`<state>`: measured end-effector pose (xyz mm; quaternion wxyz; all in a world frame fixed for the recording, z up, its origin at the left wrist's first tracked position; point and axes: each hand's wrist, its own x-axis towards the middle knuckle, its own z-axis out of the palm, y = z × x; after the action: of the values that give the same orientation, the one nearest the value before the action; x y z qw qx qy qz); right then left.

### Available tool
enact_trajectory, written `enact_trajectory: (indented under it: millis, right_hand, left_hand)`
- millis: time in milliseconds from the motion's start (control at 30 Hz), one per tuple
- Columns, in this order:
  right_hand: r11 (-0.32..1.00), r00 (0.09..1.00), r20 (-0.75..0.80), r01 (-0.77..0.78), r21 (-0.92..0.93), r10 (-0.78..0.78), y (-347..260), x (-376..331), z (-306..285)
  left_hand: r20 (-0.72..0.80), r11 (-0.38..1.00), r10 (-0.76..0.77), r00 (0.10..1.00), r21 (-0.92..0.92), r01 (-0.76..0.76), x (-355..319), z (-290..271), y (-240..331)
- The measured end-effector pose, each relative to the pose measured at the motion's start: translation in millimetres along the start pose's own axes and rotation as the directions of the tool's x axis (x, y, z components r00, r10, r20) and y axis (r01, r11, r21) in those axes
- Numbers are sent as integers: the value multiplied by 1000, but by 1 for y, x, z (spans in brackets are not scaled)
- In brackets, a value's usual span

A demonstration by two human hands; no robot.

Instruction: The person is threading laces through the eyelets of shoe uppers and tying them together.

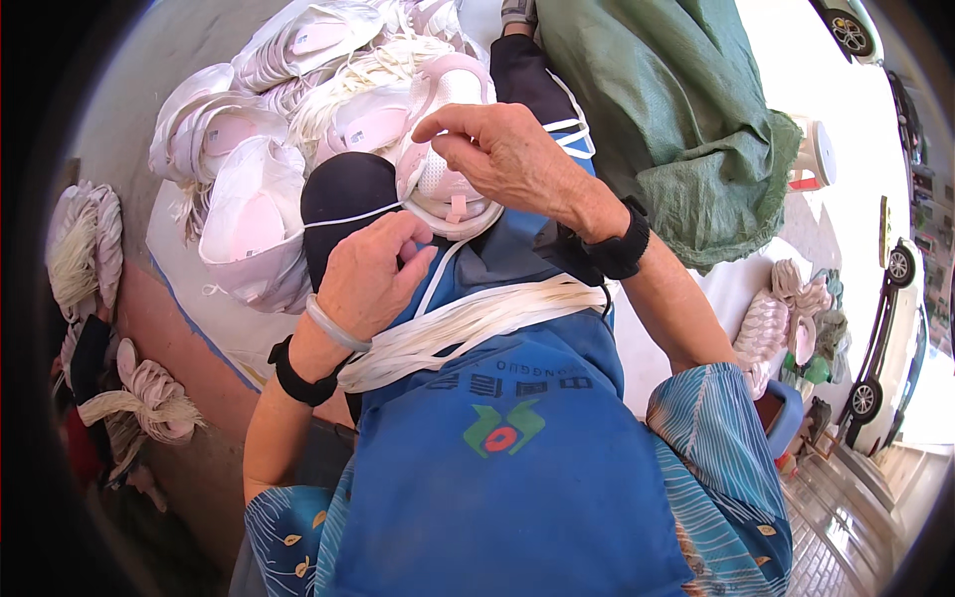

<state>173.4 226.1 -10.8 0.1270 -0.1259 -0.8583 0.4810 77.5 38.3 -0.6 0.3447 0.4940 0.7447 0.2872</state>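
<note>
Mesh shoe upper (432, 186) lies lengthwise away from the apron (517, 512), partly beneath the right hand (512, 154), near end beside the left hand (370, 274); both grips curled, any hold unclear.

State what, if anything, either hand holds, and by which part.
It cannot be told: the right hand is over the white-pink shoe upper, the left hand near its lower end, but no grip shows clearly.
</note>
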Motion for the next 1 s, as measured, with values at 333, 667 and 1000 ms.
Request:
enact_trajectory:
  millis: [333, 667, 1000]
  right_hand:
    - [975, 898, 439, 127, -184, -34, 19, -49, 34]
    - [898, 864, 493, 295, -327, -104, 33, -60, 64]
    - [920, 773, -520, -386, 69, 364, 34, -75, -104]
  left_hand:
    - [-99, 1000, -12, 995, 4, 13, 11, -6, -26]
    - [-97, 999, -30, 995, 7, 31, 46, -10, -23]
    - [81, 896, 72, 994, 432, -100, 59, 42, -38]
